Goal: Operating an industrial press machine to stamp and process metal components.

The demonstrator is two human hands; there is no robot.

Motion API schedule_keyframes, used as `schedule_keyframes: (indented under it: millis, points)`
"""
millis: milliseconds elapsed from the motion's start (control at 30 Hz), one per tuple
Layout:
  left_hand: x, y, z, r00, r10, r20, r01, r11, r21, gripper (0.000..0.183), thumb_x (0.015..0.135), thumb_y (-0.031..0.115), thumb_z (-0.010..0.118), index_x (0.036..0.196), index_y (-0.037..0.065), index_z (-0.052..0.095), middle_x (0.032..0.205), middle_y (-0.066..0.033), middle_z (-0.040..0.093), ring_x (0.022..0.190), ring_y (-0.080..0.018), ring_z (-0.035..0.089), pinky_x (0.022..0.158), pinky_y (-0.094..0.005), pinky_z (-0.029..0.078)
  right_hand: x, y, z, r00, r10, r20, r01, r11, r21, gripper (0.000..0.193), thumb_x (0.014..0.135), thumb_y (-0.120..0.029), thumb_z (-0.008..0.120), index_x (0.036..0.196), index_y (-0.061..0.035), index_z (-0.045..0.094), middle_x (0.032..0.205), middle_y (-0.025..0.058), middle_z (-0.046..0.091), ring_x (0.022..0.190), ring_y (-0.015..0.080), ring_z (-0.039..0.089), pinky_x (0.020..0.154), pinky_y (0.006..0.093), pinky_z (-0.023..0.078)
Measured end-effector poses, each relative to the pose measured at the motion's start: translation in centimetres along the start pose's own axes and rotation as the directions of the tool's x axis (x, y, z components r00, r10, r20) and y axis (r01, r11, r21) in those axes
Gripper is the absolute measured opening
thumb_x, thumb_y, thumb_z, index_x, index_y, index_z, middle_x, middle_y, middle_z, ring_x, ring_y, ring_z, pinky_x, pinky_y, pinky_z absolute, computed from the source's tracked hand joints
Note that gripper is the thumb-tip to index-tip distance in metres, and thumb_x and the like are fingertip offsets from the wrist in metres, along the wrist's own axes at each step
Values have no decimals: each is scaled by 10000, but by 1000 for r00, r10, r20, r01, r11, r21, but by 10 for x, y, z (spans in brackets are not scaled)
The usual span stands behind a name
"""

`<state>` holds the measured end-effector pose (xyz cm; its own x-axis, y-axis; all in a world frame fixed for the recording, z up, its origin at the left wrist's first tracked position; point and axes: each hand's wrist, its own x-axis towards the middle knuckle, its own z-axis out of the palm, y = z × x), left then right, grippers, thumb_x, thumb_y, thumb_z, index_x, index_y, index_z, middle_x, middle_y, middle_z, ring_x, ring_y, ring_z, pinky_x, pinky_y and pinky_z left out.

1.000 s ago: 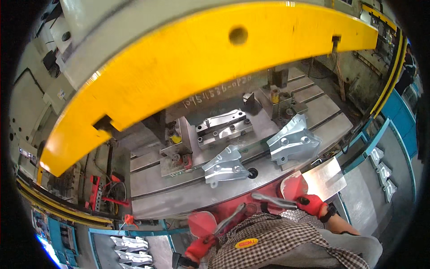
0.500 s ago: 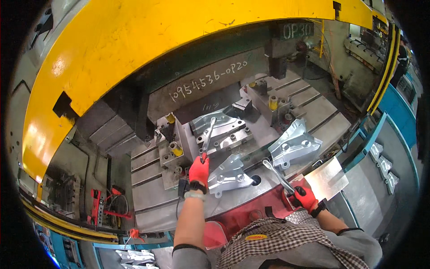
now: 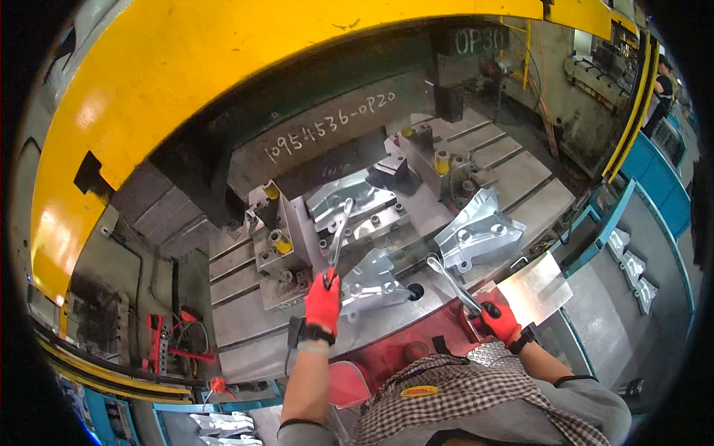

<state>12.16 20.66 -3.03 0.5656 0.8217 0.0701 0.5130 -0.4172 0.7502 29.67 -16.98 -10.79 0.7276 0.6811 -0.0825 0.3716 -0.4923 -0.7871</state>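
Observation:
My left hand point(image 3: 323, 303), in a red glove, is closed round the dark handle of a long silver tool point(image 3: 341, 236) with a rounded head. The tool's head lies over the shiny stamped metal part point(image 3: 327, 202) in the press die. Just right of that hand rests a second stamped part point(image 3: 370, 281) on the press bed. Near the bed's front edge, my right hand point(image 3: 501, 322), also red-gloved, grips a similar silver tool point(image 3: 451, 282). Its head points up-left, close to a third stamped part point(image 3: 480, 234) on the right.
A yellow press frame point(image 3: 186, 70) arches overhead. Die blocks with yellow-banded posts point(image 3: 281, 241) flank the die. A flat metal sheet point(image 3: 537, 291) lies at the right, beside a blue-edged table point(image 3: 599, 312) bearing several parts point(image 3: 632, 267). A red jack-like device point(image 3: 158, 343) stands left.
The view has shifted a little. My left hand and its tool have drawn slightly back toward me from the die. My right hand keeps its grip and has barely moved.

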Motion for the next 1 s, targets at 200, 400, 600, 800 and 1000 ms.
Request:
schedule_keyframes:
  millis: [200, 400, 600, 800, 1000]
  points:
    - [-136, -52, -19, 992, -60, 114, 66, 997, -47, 278, 857, 260, 581, 1075, 87, 588, 963, -149, 627, 908, -321, 604, 753, -383, 470, -2, -5, -4, 998, 61, 14, -62, 995, 78, 268, 873, -325, 506, 881, -70, 588, 787, 151, 629, 733, 319, 619, 652, 397, 473]
    - [-191, -78, -6, 996, 61, 70, -77, 964, 255, 239, 875, 238, 571, 1059, 89, 600, 839, -42, 630, 767, -172, 599, 700, -286, 469, -4, 0, -5, 990, -110, -84, 118, 988, 99, 308, 908, -322, 487, 942, -41, 609, 745, 133, 629, 591, 220, 613, 584, 337, 482]
    - [-193, -83, -12, 716, -253, 651, 665, 533, -524, 239, 925, 281, 492, 1023, 89, 595, 756, -22, 565, 637, -125, 526, 552, -249, 402, -38, -5, -29, 969, 223, 104, -232, 685, 690, 338, 947, -328, 444, 929, -29, 599, 604, 45, 545, 472, 126, 494, 449, 265, 401]
    - [-202, -66, -13, 974, 101, 203, -21, 932, -362, 273, 963, 327, 426, 985, 110, 590, 610, 90, 419, 496, -16, 358, 407, -195, 268, -51, -16, -51, 916, 365, 169, -382, 659, 647, 450, 956, -407, 396, 890, -27, 628, 528, 5, 442, 414, 96, 404, 403, 238, 335]
    - [-206, -65, -10, 934, -173, 313, 291, 877, -383, 306, 958, 307, 415, 991, 87, 625, 597, 35, 463, 479, -76, 402, 435, -248, 325, -28, -28, -20, 952, 288, 105, -275, 647, 711, 413, 945, -406, 426, 870, -48, 617, 565, -7, 470, 427, 91, 416, 401, 230, 334]
